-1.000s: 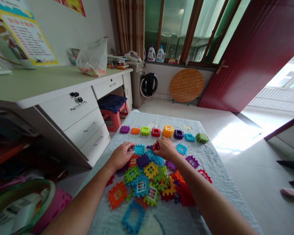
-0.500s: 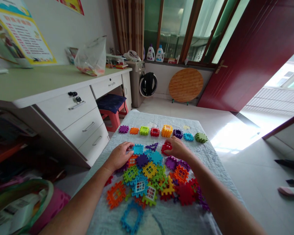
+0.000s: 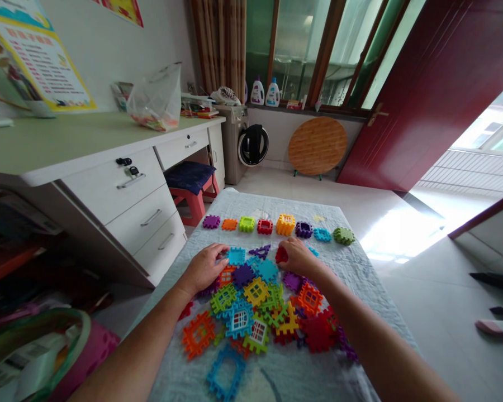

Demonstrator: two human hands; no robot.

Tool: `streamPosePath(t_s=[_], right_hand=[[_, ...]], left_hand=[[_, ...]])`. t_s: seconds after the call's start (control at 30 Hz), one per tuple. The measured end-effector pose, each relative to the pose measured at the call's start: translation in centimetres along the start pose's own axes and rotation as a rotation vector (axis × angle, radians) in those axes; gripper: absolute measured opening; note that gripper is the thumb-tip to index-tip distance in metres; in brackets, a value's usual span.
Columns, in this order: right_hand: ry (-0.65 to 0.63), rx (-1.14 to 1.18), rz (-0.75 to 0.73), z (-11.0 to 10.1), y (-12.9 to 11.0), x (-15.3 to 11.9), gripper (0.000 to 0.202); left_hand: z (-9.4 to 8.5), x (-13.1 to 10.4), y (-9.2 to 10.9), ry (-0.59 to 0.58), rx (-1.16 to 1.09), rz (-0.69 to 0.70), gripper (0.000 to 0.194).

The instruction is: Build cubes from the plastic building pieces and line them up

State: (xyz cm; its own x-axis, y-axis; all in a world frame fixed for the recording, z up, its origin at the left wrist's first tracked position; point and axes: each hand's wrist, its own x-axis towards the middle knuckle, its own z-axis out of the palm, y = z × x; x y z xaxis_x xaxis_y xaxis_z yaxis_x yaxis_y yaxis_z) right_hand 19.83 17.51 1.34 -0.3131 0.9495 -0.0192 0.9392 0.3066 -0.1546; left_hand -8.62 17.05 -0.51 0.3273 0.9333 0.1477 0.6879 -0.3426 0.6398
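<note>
My left hand lies at the left of the pile, thumb and fingers apart, its fingertips by the left edge of a light blue square interlocking tile. Closed fingers of my right hand hold a red interlocking tile, mostly covered by the hand. Between the hands lies a purple triangular tile. Nearer me spreads a pile of coloured tiles, among them a yellow window tile, a dark purple tile and a blue window tile. Another light blue tile peeks out right of my right hand.
Along the far side of the cloth-covered table runs a row of blocks and tiles, including a tall yellow block and a green one. A desk and a stool stand left, a pink basket lower left.
My right hand has shifted slightly left with the red tile, which now shows less. A light blue tile has come into view to its right. My left hand stays put.
</note>
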Motion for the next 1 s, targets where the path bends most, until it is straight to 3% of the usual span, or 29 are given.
streamPosePath(t_s=[0.23,0.4,0.5,0.7,1.0], right_hand=[[0.015,-0.042,-0.046,-1.5,-1.4,1.5,0.034],[0.081,-0.098,-0.027,-4.5,-2.9,5.5,0.043],[0.049,-0.163,-0.012,-5.4,-3.2,8.1,0.046],[-0.049,-0.187,0.007,-4.3,-2.6,11.2,0.041],[-0.117,-0.185,-0.005,-3.0,-2.2,12.2,0.048]], left_hand=[[-0.3,0.0,0.1,-0.008,0.017,0.002,0.028],[-0.4,-0.1,0.3,-0.021,0.029,-0.025,0.032],[-0.5,-0.1,0.4,-0.023,0.028,-0.045,0.033],[-0.7,-0.1,0.8,-0.037,0.008,-0.043,0.031],[-0.6,-0.1,0.5,-0.039,0.023,-0.02,0.031]])
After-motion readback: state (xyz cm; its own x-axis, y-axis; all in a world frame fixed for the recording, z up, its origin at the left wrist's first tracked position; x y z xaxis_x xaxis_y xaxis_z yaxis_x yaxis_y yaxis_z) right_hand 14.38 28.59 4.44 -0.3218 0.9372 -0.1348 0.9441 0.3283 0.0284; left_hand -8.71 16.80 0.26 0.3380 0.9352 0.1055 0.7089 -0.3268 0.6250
